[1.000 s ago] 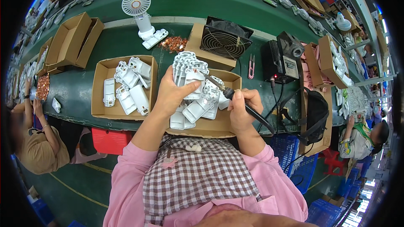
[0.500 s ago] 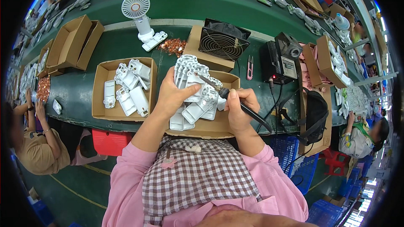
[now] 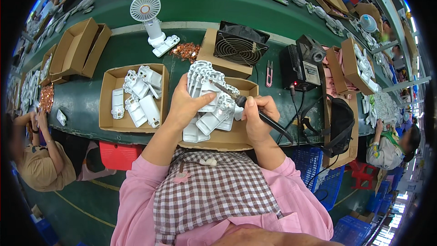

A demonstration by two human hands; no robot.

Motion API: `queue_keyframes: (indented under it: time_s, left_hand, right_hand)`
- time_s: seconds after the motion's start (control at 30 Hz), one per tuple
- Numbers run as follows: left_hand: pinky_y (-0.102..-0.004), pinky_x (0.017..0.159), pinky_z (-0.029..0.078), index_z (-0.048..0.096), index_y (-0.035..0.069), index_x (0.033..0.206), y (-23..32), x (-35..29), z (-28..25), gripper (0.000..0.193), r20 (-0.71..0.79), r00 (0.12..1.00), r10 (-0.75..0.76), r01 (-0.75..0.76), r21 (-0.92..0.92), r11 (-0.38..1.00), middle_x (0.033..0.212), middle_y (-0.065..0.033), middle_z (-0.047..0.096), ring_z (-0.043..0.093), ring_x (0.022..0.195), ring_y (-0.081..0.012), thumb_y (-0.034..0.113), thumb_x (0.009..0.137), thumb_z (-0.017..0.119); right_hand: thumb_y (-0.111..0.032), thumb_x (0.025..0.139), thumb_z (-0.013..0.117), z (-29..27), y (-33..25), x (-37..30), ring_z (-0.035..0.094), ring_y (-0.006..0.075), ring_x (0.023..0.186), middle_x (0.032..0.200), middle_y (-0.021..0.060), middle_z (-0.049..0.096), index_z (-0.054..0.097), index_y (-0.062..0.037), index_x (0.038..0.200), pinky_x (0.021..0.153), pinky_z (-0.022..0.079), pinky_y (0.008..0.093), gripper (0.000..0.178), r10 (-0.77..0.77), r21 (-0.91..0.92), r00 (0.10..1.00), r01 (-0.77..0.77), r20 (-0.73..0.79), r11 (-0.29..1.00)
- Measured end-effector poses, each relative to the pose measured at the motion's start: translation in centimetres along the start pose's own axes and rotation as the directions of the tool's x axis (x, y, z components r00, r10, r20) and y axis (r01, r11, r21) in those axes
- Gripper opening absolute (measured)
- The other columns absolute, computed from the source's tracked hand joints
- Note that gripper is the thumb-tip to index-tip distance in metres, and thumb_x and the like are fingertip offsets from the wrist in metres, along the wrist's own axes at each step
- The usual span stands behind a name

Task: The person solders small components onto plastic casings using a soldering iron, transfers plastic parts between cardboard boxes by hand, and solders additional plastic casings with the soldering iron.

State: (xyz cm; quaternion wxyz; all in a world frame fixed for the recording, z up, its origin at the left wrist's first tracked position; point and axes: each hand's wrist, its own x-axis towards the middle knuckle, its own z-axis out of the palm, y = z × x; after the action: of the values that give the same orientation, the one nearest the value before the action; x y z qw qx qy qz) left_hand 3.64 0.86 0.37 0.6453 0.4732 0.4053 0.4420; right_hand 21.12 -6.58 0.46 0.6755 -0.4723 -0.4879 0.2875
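My left hand [image 3: 185, 102] is closed round a stack of white plastic housings [image 3: 200, 76], thumb lying across the front. In my right hand [image 3: 260, 118] is a soldering iron [image 3: 268, 119] with a black handle, gripped between thumb and fingers. Its metal tip points up and left and meets or nearly meets the housings; contact is too small to tell. Below both hands is a cardboard tray [image 3: 230, 141] holding more white housings [image 3: 211, 122]. Another cardboard tray [image 3: 105, 120] with several loose housings stands to the left.
Behind the right tray are a black fan [image 3: 241, 45] and copper-coloured bits [image 3: 185, 51]. A white handheld fan [image 3: 154, 29] stands further left. Pink-handled snips [image 3: 269, 74] lie beside a black soldering station [image 3: 300, 66], whose cables hang near my right hand. Co-workers sit at both sides; a conveyor [image 3: 200, 4] runs behind.
Both hands keep nearly the same pose, iron at the stack. Small white fans on the conveyor have shifted left. The left co-worker's hands have moved slightly.
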Motion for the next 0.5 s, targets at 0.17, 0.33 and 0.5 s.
queue_keyframes:
  time_s: [0.17,0.33,0.5]
  left_hand:
    - [-0.028,0.082,0.05,0.044,-0.001,0.124,0.1,0.1,0.0,0.061,0.03,0.997,-0.076,0.078,-0.104,0.991,0.107,-0.0081,0.061,0.061,0.094,-0.014,0.001,0.07,0.075]
    - [-0.0291,0.085,0.049,0.04,-0.001,0.127,0.2,-0.1,0.3,0.073,0.06,0.998,-0.016,0.019,-0.044,0.999,0.108,-0.0078,0.06,0.06,0.097,-0.0159,0.006,0.067,0.081]
    - [-0.0264,0.068,0.053,0.044,0.001,0.121,1.2,-0.1,0.9,0.058,0.05,0.993,-0.105,0.111,-0.137,0.984,0.102,-0.007,0.06,0.06,0.086,-0.0127,0.013,0.075,0.077]
  right_hand:
    - [-0.008,0.091,0.053,-0.6,0.3,-0.3,0.046,0.0096,0.045,0.063,0.0075,0.051,0.044,-0.0036,0.082,0.042,0.038,0.0215,0.013,-0.048,0.09,0.997,0.053,-0.059,0.995]
    - [-0.013,0.092,0.054,-0.3,0.0,-0.3,0.047,0.0099,0.046,0.065,0.0093,0.052,0.045,-0.0031,0.086,0.043,0.039,0.0222,0.014,-0.123,0.136,0.989,0.134,-0.088,0.982]
    - [-0.014,0.092,0.054,-0.2,-0.1,-0.3,0.047,0.0094,0.047,0.065,0.0081,0.052,0.046,-0.0029,0.085,0.043,0.038,0.0217,0.015,-0.137,0.108,0.984,0.149,-0.11,0.983]
